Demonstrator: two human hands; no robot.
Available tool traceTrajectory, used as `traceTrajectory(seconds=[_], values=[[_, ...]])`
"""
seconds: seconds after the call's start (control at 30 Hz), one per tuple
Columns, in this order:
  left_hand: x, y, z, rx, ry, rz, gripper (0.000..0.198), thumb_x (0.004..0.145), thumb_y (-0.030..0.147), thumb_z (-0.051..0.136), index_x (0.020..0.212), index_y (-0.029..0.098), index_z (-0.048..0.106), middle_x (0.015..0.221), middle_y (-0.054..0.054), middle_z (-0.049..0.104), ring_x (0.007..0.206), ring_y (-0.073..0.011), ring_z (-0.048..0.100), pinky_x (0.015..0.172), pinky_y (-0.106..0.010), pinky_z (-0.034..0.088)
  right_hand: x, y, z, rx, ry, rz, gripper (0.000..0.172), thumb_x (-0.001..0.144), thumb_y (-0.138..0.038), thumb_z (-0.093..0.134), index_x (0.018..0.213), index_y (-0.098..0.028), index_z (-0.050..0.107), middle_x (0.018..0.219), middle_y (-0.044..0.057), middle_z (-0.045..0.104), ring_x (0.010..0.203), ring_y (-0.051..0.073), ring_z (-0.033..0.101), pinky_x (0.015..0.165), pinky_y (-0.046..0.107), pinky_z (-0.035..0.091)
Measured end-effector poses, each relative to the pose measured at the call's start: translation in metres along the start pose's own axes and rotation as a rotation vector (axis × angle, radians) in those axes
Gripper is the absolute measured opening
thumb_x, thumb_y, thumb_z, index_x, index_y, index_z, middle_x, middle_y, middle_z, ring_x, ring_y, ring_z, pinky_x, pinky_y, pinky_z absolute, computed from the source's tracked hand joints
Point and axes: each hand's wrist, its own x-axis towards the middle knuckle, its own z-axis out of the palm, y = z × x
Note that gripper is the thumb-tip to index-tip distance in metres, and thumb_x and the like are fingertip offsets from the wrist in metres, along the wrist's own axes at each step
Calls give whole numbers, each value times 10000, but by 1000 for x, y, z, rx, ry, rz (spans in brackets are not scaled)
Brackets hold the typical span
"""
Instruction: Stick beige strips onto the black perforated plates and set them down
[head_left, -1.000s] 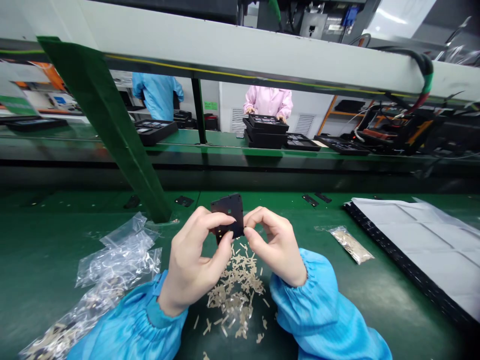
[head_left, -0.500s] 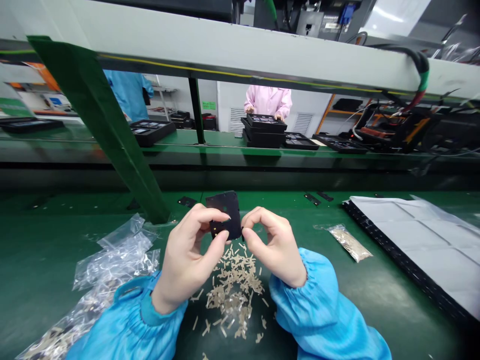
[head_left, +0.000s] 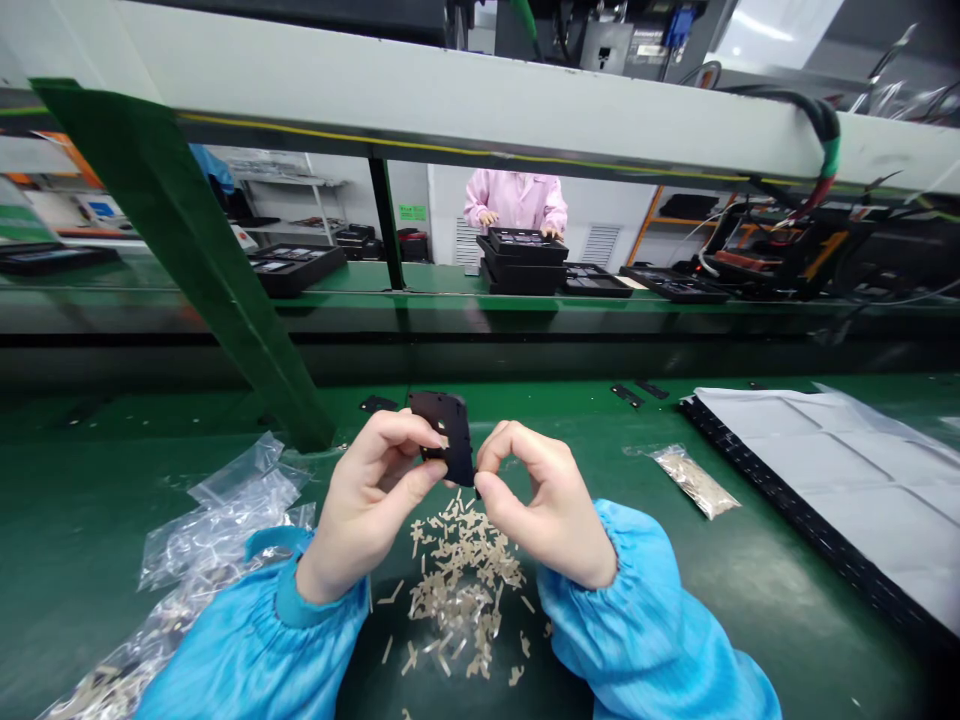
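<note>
My left hand (head_left: 382, 490) is closed, pinching a thin black plate (head_left: 456, 455) with small holes between thumb and fingers. The plate is held up and tilted. At its lower right edge, the thumb and index finger of my right hand (head_left: 536, 495) are pinched together on a tiny dark bit too small to name. Below both hands, a heap of small beige strips (head_left: 469, 575) lies scattered over the green bench (head_left: 637, 620).
Clear plastic bags (head_left: 225, 530) lie at the left, some holding small pieces. To the right are a sealed bag of beige pieces (head_left: 694, 480) and a black tray under a white sheet (head_left: 840, 470). A green post (head_left: 202, 280) slants down at the left. Across the bench a person in pink (head_left: 517, 205) touches stacked black trays (head_left: 523, 265).
The black plate has turned more edge-on in my left hand, and my right hand stays at its edge. The view shifted slightly. A person in blue at the back has moved mostly behind the post.
</note>
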Motion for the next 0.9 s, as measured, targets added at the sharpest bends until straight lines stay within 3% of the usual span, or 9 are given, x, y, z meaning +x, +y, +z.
traceTrajectory(seconds=[0.2, 0.37, 0.63, 0.9], values=[[-2, -4, -5, -97, -47, -84, 165, 762, 130, 612, 878, 242, 581, 841, 2, 552, 714, -113, 557, 610, -205, 503, 2, 3, -1, 112, -51, 75, 101, 715, -141, 504, 662, -190, 433, 629, -30, 472, 595, 104, 458, 576, 234, 381], [0, 0, -2, -224, -95, -195, 163, 772, 148, 607, 892, 248, 562, 818, 8, 548, 678, -115, 566, 578, -225, 520, 2, 10, 0, 310, -139, 141, 139, 833, -249, 463, 709, -187, 463, 656, -17, 485, 616, 111, 461, 593, 250, 377], [4, 18, 9, -478, -97, -431, 160, 734, 132, 641, 847, 203, 554, 730, 28, 561, 609, -67, 541, 530, -149, 500, -2, 14, 4, 376, -227, -8, 199, 901, -307, 412, 735, -198, 424, 713, 9, 529, 657, 119, 465, 630, 263, 383], [3, 20, 15, -641, -25, -613, 228, 685, 117, 685, 866, 180, 562, 749, 16, 584, 577, -52, 556, 510, -129, 507, -3, 22, 9, 165, -149, -109, 230, 913, -369, 337, 749, -212, 371, 724, 16, 460, 680, 150, 436, 635, 296, 387]])
